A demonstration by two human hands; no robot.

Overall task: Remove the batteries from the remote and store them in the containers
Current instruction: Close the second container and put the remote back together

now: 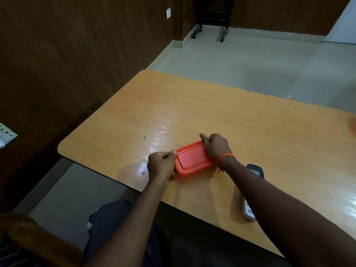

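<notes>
Hands [161, 164] [215, 147] grip orange container [190, 160] on wooden table [250, 122].

Both forearms reach forward and inward from the lower edge of the view, bare to the elbow. The left hand [161, 165] is curled, its fingers [169, 154] bent and closed against one end of the orange box [189, 160]. The right hand [215, 146] clasps the opposite end, knuckles up, with an orange thread [226, 157] around its wrist
</notes>
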